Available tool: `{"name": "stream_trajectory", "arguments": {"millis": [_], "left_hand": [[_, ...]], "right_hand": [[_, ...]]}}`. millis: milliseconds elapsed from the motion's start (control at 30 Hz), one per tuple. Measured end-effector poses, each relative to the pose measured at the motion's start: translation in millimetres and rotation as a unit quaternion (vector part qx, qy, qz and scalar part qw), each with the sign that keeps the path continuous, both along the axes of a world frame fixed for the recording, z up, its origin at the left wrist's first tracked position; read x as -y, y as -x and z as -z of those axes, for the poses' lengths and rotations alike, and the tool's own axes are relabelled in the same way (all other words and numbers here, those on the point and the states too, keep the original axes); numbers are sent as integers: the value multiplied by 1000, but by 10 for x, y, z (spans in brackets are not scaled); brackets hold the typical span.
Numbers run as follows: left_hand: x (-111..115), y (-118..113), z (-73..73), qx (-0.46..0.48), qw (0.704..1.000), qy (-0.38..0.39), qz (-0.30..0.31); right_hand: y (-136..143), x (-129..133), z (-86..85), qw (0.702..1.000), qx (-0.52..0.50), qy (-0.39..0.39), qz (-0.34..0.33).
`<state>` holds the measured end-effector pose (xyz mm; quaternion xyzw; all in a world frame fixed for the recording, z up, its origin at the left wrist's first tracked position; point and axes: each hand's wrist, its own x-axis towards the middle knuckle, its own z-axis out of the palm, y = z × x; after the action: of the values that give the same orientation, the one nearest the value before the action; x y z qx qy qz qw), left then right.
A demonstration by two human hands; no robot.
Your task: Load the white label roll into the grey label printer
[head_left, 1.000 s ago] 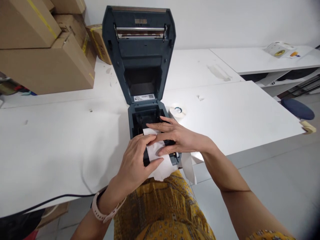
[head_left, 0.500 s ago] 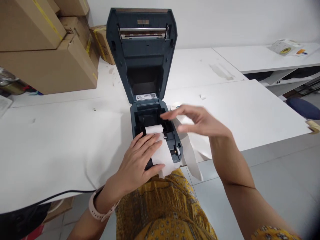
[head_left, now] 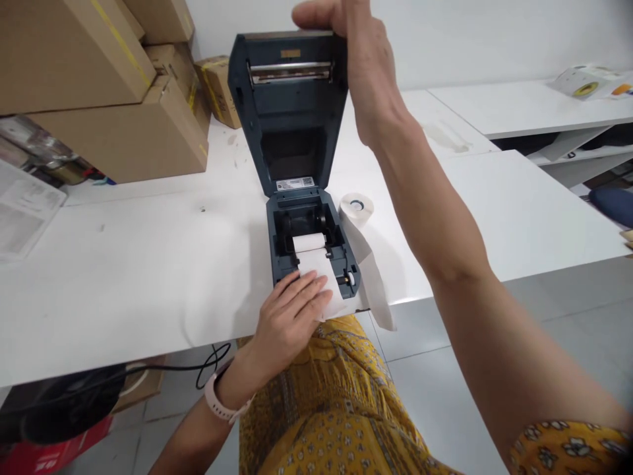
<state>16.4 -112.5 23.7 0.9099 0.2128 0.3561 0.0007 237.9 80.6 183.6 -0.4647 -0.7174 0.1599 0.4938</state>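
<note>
A dark label printer (head_left: 275, 231) stands at the table's front edge, its lid (head_left: 291, 99) raised. Inside lies a roll of white label paper (head_left: 309, 243), with its strip running forward over the printer's front. My left hand (head_left: 291, 310) rests with fingers stretched over the strip near the front edge. My right hand (head_left: 368, 59) is at the lid's top right corner, thumb side over the edge; some of its fingers are cut off by the top of the picture. Right of the printer stands another label roll (head_left: 356, 206), its loose strip (head_left: 376, 290) hanging over the table edge.
Cardboard boxes (head_left: 123, 142) are stacked at the back left of the white table (head_left: 148, 264). A clear plastic container (head_left: 27, 208) sits at the far left. A black cable (head_left: 173, 366) hangs below the table edge. A wrapped roll (head_left: 586, 86) lies at the back right.
My right hand has gone up from above the printer's open body to the top of the lid. My left hand has slid slightly toward the front, still on the paper strip.
</note>
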Motion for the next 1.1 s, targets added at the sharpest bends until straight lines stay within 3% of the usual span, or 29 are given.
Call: {"name": "stream_trajectory", "arguments": {"millis": [100, 167, 267, 367, 433, 533, 667, 833, 1100], "left_hand": [[222, 81, -4, 82, 996, 7, 26], [325, 192, 28, 142, 990, -6, -1], [321, 289, 100, 274, 954, -46, -110], [182, 191, 139, 369, 910, 25, -188], [92, 65, 146, 374, 898, 137, -189], [13, -84, 165, 351, 864, 313, -181], [-33, -128, 227, 339, 812, 451, -150], [-53, -110, 254, 307, 829, 447, -135], [-64, -125, 205, 330, 828, 428, -148]], "right_hand": [[32, 587, 203, 993, -69, -100, -6], [43, 1080, 477, 979, -15, -205, 0], [64, 1697, 976, 985, 17, -169, -12], [103, 2020, 1379, 992, 45, -121, -13], [135, 2107, 1524, 993, 55, -105, -5], [177, 2166, 1591, 997, 10, -71, 18], [195, 2211, 1615, 988, -112, 84, 70], [205, 2189, 1703, 954, -182, 238, 26], [214, 2148, 1786, 952, -209, 222, 26]]}}
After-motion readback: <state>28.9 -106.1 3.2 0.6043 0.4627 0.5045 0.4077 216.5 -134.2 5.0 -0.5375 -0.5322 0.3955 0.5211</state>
